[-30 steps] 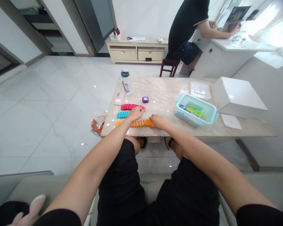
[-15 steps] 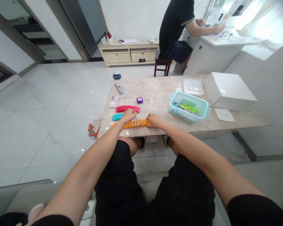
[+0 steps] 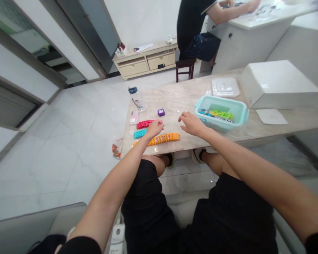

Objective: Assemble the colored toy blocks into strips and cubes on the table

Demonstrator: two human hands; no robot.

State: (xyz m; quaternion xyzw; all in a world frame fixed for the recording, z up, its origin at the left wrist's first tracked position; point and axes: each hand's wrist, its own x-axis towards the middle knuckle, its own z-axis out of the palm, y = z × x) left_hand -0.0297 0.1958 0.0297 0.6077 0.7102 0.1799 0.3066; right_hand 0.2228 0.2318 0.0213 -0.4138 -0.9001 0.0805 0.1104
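Note:
My left hand (image 3: pixel 155 127) lies on the marble table (image 3: pixel 190 97) with its fingers drawn together over the right end of a pink block strip (image 3: pixel 144 124). An orange block strip (image 3: pixel 166 138) lies just in front of it, near the table's edge. My right hand (image 3: pixel 189 123) hovers above the table with loose, spread fingers, holding nothing, between the orange strip and a teal bin (image 3: pixel 241 118). The bin holds several coloured blocks (image 3: pixel 217 114). A short cyan block piece (image 3: pixel 140 133) sits left of my left hand. A purple cube (image 3: pixel 161 112) stands farther back.
A clear lid (image 3: pixel 225 87), a white box (image 3: pixel 279 83) and a paper sheet (image 3: pixel 271 116) lie at the right. A bottle (image 3: pixel 135 96) and small card (image 3: pixel 134 117) are at the far left. A snack bag (image 3: pixel 117 150) hangs below the table's left edge. Another person (image 3: pixel 193 24) sits at a desk behind.
My right hand has lifted off the orange strip and moved right toward the bin. My left hand has shifted from the orange strip to the pink strip. The view has tilted.

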